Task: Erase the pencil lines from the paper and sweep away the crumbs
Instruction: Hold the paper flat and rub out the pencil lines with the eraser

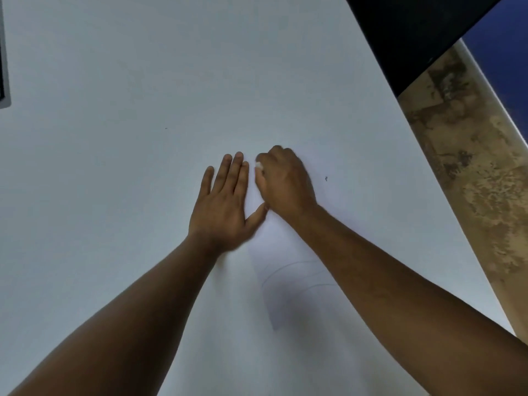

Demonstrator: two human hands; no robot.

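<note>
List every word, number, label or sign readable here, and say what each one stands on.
None: no readable text shows anywhere in this view.
paper: only faint curved pencil lines, no letters.
table: bare of print; a few dark specks.
eraser, gripped in the right hand: no visible marking.

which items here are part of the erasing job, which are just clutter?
In the job:
paper
pencil lines
eraser, gripped by right hand
left hand, flat on the paper's edge

Lying about:
dark speck on the white table
dark panel
</note>
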